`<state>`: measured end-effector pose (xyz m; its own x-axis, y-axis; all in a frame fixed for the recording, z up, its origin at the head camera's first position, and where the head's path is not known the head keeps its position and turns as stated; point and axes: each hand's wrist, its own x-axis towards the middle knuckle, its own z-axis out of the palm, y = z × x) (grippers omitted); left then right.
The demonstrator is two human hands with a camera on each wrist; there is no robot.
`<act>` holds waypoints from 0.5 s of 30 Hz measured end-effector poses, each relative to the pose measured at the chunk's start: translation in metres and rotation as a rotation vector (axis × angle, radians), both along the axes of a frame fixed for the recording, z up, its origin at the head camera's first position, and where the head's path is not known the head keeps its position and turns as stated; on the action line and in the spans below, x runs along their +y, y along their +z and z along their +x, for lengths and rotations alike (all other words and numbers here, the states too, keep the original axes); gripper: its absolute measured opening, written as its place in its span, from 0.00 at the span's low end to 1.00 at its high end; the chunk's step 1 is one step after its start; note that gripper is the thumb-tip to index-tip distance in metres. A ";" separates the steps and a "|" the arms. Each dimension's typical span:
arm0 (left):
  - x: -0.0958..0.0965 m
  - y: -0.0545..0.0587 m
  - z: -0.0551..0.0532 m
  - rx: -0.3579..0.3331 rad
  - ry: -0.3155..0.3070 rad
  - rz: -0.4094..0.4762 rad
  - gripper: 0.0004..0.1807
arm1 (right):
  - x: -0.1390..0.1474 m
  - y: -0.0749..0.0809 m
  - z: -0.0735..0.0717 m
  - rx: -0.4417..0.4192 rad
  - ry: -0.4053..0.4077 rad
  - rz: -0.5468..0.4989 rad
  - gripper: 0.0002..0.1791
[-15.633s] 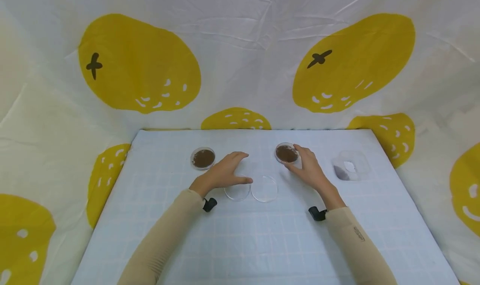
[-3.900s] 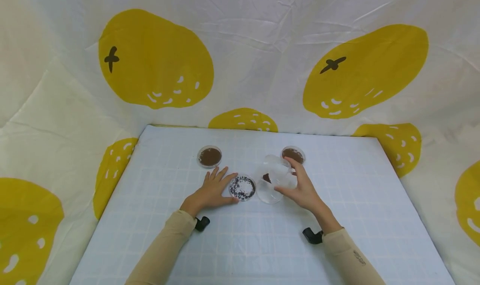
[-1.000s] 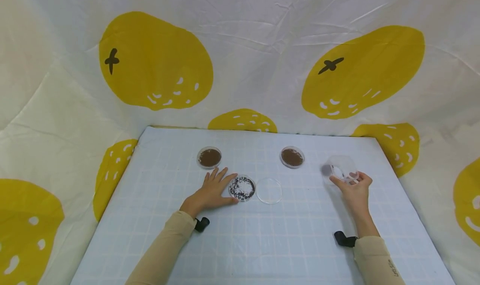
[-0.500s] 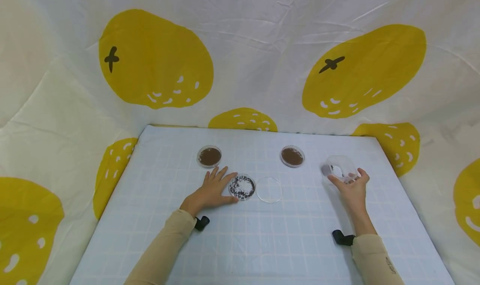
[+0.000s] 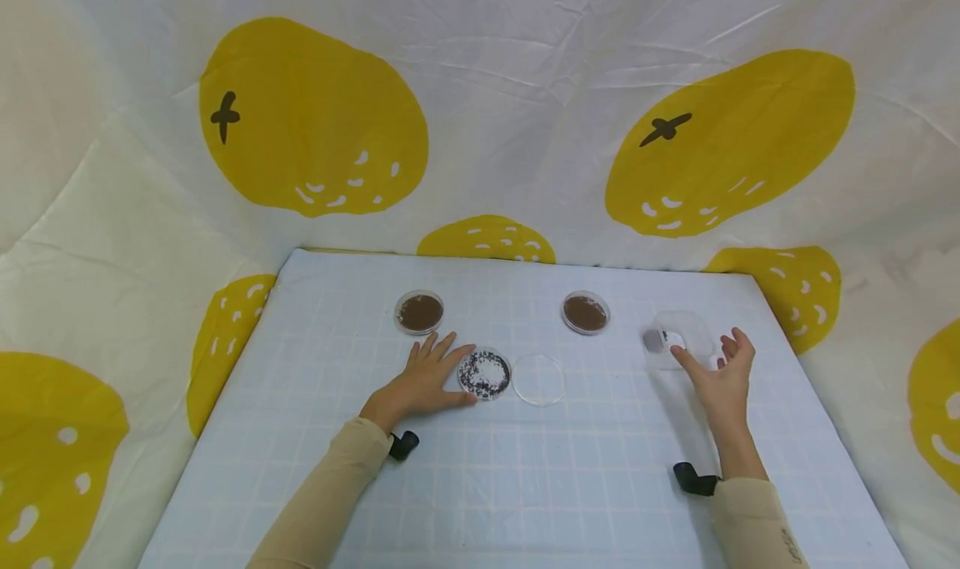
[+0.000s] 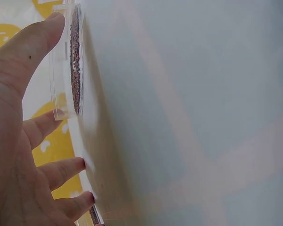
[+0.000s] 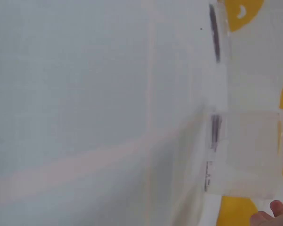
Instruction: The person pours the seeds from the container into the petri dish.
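In the head view my left hand [image 5: 420, 386] holds the rim of a clear petri dish [image 5: 483, 374] with thumb and forefinger on either side; the other fingers are spread. Dark granules are scattered in that dish, and the left wrist view shows them as a thin brown layer [image 6: 76, 61]. My right hand [image 5: 720, 381] is beside a clear plastic tub [image 5: 693, 336], thumb and fingers apart, with nothing gripped. The tub stands upright, with dark granules [image 7: 216, 132] at its bottom. Right of the held dish lies a clear round dish [image 5: 538, 380] without granules.
Two dishes full of brown granules stand farther back, one a dish on the left [image 5: 419, 312], the other a dish on the right [image 5: 585, 313]. A pale checked cloth [image 5: 525, 486] covers the table; a fruit-printed curtain [image 5: 510, 136] hangs behind.
Dark granules have appeared in the dish by my left hand. My right hand has carried the tub from the middle to the right side and let go of it.
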<state>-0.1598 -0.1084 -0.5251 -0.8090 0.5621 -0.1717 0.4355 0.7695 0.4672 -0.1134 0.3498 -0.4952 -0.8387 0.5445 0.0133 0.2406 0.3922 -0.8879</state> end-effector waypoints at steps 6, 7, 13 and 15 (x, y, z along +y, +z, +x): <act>0.000 -0.002 -0.001 -0.002 0.003 -0.004 0.50 | 0.001 0.009 0.002 0.095 0.090 0.104 0.52; 0.000 -0.002 -0.001 -0.003 0.003 -0.006 0.50 | 0.000 0.010 0.003 0.101 0.119 0.118 0.52; 0.000 -0.002 -0.001 -0.010 0.004 -0.001 0.50 | -0.008 0.018 0.003 0.087 0.345 0.180 0.52; 0.001 -0.001 -0.001 -0.009 0.004 0.001 0.50 | -0.011 0.018 0.003 0.081 0.410 0.230 0.51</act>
<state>-0.1607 -0.1079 -0.5265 -0.8096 0.5591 -0.1789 0.4280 0.7708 0.4719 -0.1107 0.3385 -0.4772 -0.9751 0.1443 0.1685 -0.0411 0.6291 -0.7763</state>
